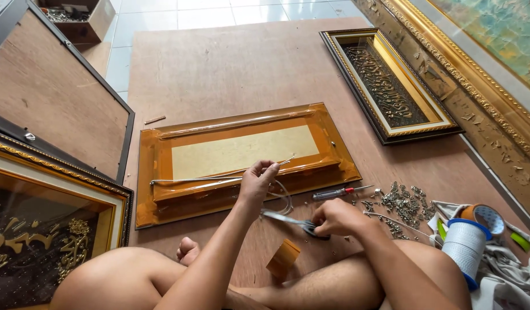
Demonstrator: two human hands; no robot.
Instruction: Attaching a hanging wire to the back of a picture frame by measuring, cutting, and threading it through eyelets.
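in the centre of the picture the left hand (258,179) pinches a thin wire (207,179) that lies across the orange-wrapped frame (236,158) on the floor. the right hand (336,217), lower centre, is closed around scissors (290,220). a red screwdriver (339,192) and small metal parts (404,202) lie at the right.

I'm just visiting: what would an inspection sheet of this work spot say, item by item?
Surface: brown board on a tiled floor.
Job's things: frame lying back up; thin wire across it.
Clutter: screwdriver, pile of small metal fittings, spool of white string, tape roll, small wooden block.
Grips: left hand pinches the wire; right hand holds scissors.
Cables: nothing seen.
Surroundings: framed pictures around.
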